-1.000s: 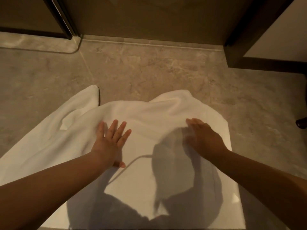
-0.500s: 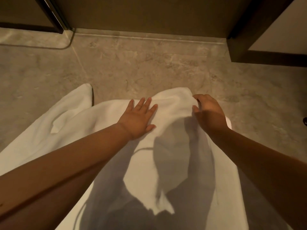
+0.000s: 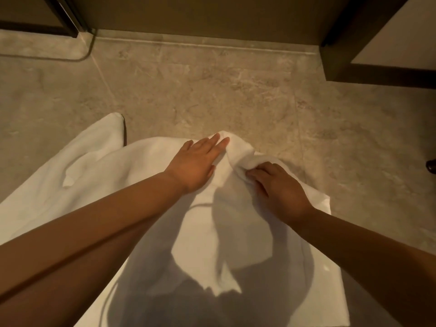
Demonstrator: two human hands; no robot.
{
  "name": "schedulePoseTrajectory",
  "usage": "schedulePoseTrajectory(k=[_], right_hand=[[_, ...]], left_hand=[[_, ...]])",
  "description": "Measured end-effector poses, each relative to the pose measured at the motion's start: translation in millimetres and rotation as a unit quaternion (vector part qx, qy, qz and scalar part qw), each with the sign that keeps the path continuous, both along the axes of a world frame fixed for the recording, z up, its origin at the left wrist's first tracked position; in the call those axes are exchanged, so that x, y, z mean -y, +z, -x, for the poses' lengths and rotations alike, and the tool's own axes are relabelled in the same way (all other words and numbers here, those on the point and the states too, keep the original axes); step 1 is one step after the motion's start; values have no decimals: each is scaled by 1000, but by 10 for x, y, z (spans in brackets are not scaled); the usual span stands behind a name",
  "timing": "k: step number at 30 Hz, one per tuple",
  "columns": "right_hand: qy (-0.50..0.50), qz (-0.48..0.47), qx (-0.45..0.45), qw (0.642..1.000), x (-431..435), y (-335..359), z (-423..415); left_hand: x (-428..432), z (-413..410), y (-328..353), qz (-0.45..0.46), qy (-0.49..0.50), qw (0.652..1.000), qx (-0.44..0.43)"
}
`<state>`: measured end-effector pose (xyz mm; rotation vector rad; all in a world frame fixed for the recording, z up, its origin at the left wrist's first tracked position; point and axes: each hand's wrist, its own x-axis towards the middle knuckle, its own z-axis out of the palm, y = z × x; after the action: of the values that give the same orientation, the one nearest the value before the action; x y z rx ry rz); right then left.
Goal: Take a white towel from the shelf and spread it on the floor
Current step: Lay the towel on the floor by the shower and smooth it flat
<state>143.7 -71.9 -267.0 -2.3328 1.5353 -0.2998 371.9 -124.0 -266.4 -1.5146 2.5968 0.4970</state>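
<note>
While the white towel (image 3: 146, 180) already lies on the floor (image 3: 212, 90), the step in hand is the spreading; the far edge is not yet flat.

Head view: the towel covers the near and left part of the stone floor, and its far-left corner is laid out. A small turned-over flap (image 3: 70, 175) sits on the left side, and a bunched ridge (image 3: 238, 152) rises at the far edge. The left hand (image 3: 195, 164) rests flat on the cloth with straight fingers, just left of the ridge. The right hand (image 3: 278, 187) has its fingers curled and pinches the bunched cloth, close beside the left. Judgement: the next move calls for drawing the pinched fold away to the far right while the flat hand pins the cloth, then smoothing the left flap.
</note>
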Motion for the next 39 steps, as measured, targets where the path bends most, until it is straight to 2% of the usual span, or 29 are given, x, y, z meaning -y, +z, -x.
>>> schedulePoseTrajectory(k=[4, 6, 8, 12, 14, 18, 29, 33, 39], right_hand=[[-117, 9, 82, 990, 125, 56, 49], [-161, 25, 70, 984, 236, 83, 60], [-147, 30, 22, 988, 338, 108, 62], [-57, 5, -58, 997, 406, 123, 74], [-50, -1, -80, 996, 402, 102, 84], [-93, 10, -52, 994, 387, 115, 110], [-58, 137, -44, 988, 357, 352, 342], [-33, 75, -49, 995, 305, 281, 370], [-60, -93, 27, 994, 235, 135, 339]], left_hand=[[-22, 17, 41, 2, -3, 1000, 24], [-50, 21, 59, -1, -6, 999, 35], [-83, 24, 66, 0, -8, 999, 53], [-140, 41, 62, -7, -9, 996, 90], [-163, 54, 62, -10, -12, 994, 105], [-208, 77, 66, -9, -12, 991, 130], [-241, 109, 110, -35, 4, 989, 146], [-237, 123, 88, -30, 1, 987, 161], [-254, 143, 58, -25, -3, 984, 176]])
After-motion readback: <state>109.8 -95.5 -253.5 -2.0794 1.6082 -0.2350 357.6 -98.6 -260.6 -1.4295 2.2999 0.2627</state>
